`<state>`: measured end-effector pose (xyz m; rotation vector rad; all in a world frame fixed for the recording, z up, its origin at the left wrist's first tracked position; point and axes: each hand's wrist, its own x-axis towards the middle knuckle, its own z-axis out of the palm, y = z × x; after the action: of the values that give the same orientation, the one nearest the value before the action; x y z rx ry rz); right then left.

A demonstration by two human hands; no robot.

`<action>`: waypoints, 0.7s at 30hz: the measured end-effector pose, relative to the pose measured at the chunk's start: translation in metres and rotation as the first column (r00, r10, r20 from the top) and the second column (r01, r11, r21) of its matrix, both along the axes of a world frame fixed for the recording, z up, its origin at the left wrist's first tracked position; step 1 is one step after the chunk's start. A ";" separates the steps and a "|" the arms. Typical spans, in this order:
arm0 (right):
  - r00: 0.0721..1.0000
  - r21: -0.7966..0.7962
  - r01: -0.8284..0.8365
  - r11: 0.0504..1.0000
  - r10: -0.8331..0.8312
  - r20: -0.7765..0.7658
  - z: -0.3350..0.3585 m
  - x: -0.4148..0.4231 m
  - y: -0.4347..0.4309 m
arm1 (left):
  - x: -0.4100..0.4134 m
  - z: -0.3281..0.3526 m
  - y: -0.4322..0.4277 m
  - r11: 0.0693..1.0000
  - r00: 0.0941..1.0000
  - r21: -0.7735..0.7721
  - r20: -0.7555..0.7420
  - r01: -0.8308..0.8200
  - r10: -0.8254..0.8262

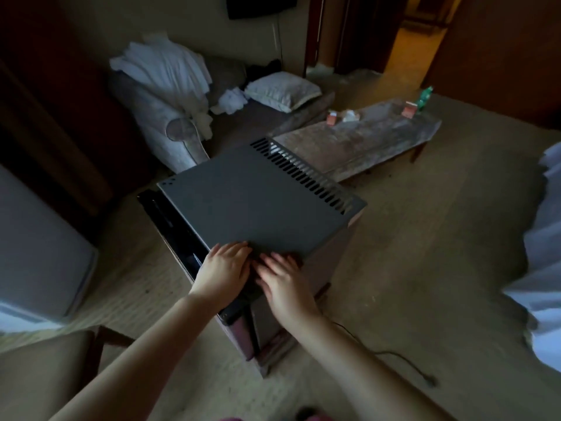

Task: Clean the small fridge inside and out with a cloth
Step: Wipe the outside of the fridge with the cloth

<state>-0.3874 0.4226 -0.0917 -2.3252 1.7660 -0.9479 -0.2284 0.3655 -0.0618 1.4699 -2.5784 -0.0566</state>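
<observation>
Your left hand (223, 268) and right hand (285, 281) press side by side on the near top corner of the fridge (258, 202), each grip spread flat. I cannot tell if a cloth lies beneath. The fridge stands on the carpet (409, 268). This looks like the outside wipe; next, sweep toward the far vents (303, 177).

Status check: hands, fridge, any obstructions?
Left hand and right hand flat on fridge top, near corner. Cloth not clearly visible. Power cord trailing on floor.

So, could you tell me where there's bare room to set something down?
The fridge top is bare from the vent slots to the left hand and right hand at its near corner. The low table is free along its near side; boxes and a bottle crowd the far edge.
</observation>
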 end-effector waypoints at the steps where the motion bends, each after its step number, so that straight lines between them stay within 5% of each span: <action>1: 1.000 -0.021 -0.018 1.000 0.019 0.012 -0.001 0.002 0.006 | 0.004 0.002 0.006 1.000 1.000 -0.007 -0.005 0.015 -0.015; 9: 0.986 0.066 0.134 0.989 -0.140 0.094 0.010 -0.030 0.055 | 0.039 -0.006 0.062 0.995 0.995 -0.090 -0.093 -0.034 0.025; 21: 0.905 0.222 0.172 0.960 -0.243 0.350 -0.011 0.005 0.060 | 0.059 -0.016 0.113 0.976 0.980 0.175 -0.125 -0.131 0.154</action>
<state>-0.3829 0.4830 -0.1032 -1.7268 1.8659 -1.1125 -0.1693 0.4787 -0.0779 1.6420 -2.4008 -0.3495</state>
